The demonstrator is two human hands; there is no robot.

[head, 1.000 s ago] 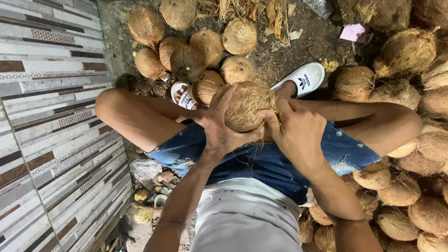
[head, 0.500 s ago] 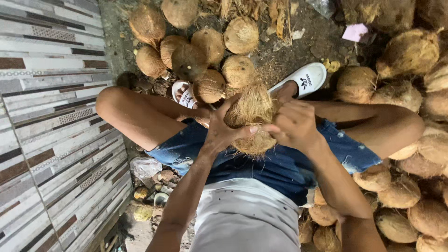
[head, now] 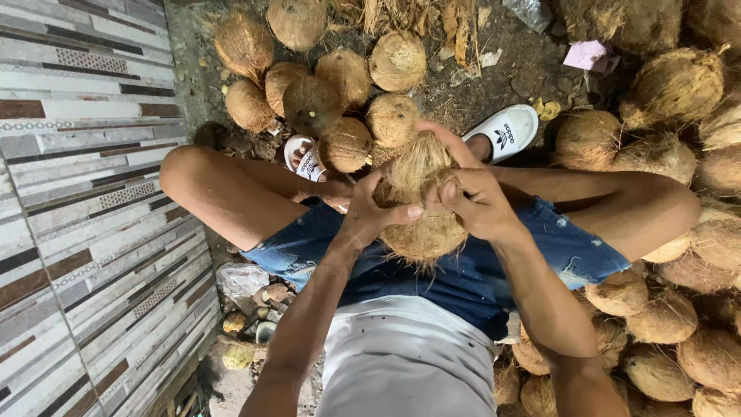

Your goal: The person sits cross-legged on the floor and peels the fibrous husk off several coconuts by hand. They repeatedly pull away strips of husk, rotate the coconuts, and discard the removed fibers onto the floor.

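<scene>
- Husked coconut [head: 421, 205] held above the lap — left hand [head: 370, 220] and right hand [head: 482, 201] wrap it, fingers pressed into its fibres.
- Pink paper scrap [head: 585, 54] on the dirt, top right — among piled coconuts [head: 671, 85].

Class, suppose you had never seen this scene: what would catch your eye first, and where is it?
First, the hairy brown coconut at the centre, gripped between the left hand and the right hand above the lap. Next, the heaps of coconuts on the dirt, ahead and along the right. Then the striped tiled wall on the left.
</scene>
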